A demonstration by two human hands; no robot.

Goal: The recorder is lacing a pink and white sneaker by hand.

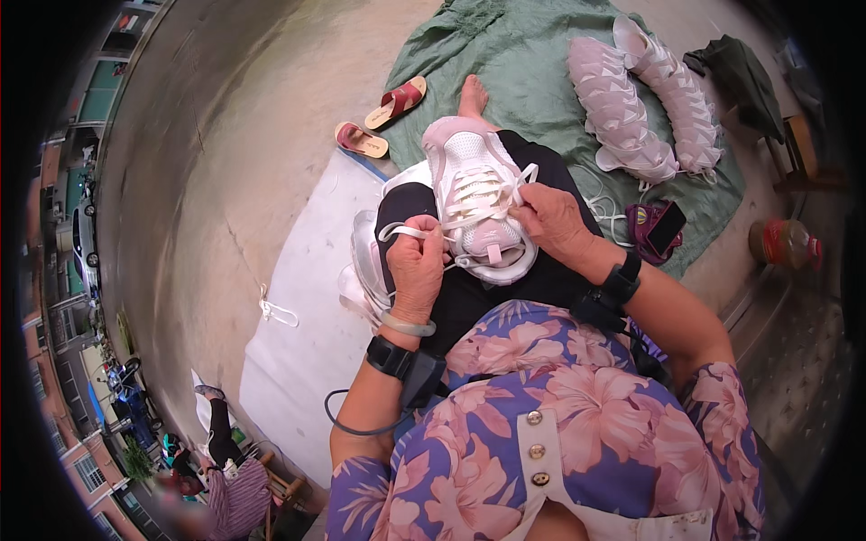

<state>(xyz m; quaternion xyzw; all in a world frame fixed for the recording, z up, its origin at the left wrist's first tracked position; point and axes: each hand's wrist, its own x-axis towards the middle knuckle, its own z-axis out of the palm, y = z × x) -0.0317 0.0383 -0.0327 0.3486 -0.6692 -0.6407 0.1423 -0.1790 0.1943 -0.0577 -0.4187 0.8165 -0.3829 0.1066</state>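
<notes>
A white and pink sneaker [451, 149] rests across my lap, its toe pointing away from me and its heel toward me. White shoelace [476, 191] crosses the tongue in several rows. My left hand [419, 261] is closed on a loop of lace at the shoe's left side. On the right side, my right hand [550, 219] pinches the lace near the upper eyelets, with a loop standing up beside the fingers. More white and pink shoes [365, 257] lie partly hidden by my left leg.
Two long rows of nested pink-white shoe pieces [618, 108] lie on the green cloth [532, 54]. Red sandals [397, 101] sit beyond the white sheet [289, 379]. A purple pouch with a phone [666, 227] and a lidded jar [780, 243] are at right. Another person [236, 500] sits lower left.
</notes>
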